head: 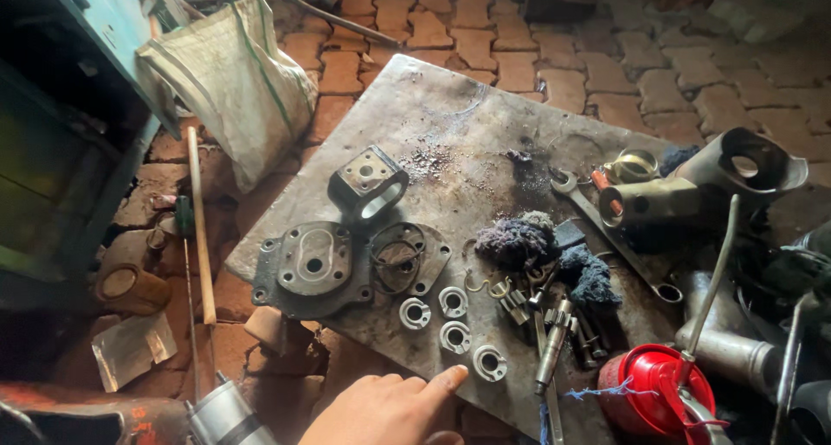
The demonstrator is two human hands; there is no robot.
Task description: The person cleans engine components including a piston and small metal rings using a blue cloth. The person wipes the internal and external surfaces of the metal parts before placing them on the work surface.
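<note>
At plate near edge: hand empty, fingers loose, index fingertip just beside bushing.

Grey metal counter, dark greasy stains. Reddish-brown brick floor, interlocking pattern. Red oil can. Blue-grey rag. White sack, green stripe. Silvery rings. Teal cabinet.

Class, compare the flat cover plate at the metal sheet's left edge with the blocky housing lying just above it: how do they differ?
The cover plate lies flat, wide and low, with bolt holes round its rim; the housing is smaller, taller and box-like. The cover plate shows a raised oval centre; the housing lies tipped, showing a large open bore on its side. Both are dark, greasy metal with a small central hole, resting on the metal sheet.
</note>
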